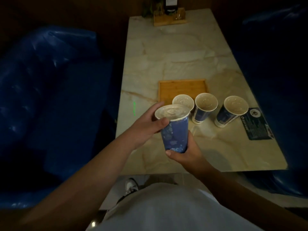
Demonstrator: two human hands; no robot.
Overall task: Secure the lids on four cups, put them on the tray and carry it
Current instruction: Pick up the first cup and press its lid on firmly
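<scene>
Dim room. A person stood at the near end of a marble table (183, 55), both hands raised over its edge. The right hand (185, 152) was wrapped round the base of a blue cup (175, 135), thumb across the front, holding it clear of the table and tilted slightly. The left hand (148, 125) gripped the same cup just under the rim, thumb on the near side, fingers curled behind, at the edge of a clear lid (171, 112) that sat on top. Three more cups stood on the table beyond: one (183, 101) just behind the held cup, one (204, 107) beside it, one (230, 112) further right. The wooden tray (181, 89) lay behind them, nothing on it. A dark card (257, 124) lay near the rightmost cup.
</scene>
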